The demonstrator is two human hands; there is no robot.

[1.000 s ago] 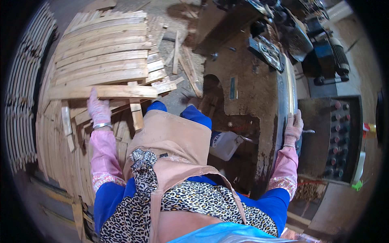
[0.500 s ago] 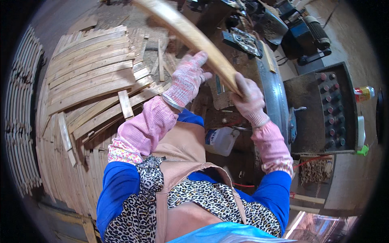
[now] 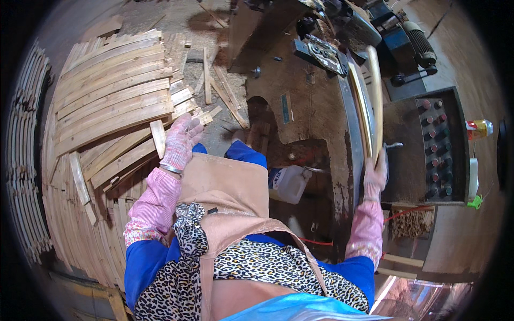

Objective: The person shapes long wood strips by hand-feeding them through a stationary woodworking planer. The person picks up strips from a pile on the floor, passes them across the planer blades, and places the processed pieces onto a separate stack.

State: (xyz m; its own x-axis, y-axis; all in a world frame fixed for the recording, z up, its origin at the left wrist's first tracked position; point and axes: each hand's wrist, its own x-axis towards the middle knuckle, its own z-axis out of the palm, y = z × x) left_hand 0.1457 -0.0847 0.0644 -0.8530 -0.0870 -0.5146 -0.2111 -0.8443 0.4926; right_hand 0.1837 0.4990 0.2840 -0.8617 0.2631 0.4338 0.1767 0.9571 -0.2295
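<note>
My right hand (image 3: 376, 176), in a pale knitted glove, is closed around the near end of a long, slightly curved wooden strip (image 3: 376, 101). The strip points away from me over the metal edge (image 3: 355, 134) of the machine table. Just left of it, a second narrow pale strip (image 3: 362, 107) runs along the same edge; whether my hand touches it too, I cannot tell. My left hand (image 3: 182, 140), gloved in pink and white, is held with fingers extended and nothing in them. It is beside the stack of wooden slats (image 3: 115, 101), close to a short slat (image 3: 157, 138).
A row of knobs sits on a dark panel (image 3: 438, 144) at right, with a motor (image 3: 417, 45) beyond. A translucent jug (image 3: 289, 184) stands under the machine table (image 3: 316, 104). Loose offcuts (image 3: 208, 75) lie on the floor ahead. More slats (image 3: 24, 155) are stacked far left.
The wooden strip has swung from slanting across in front of me to lying lengthwise at the right. My left hand has come away from it and moved left toward the stack.
</note>
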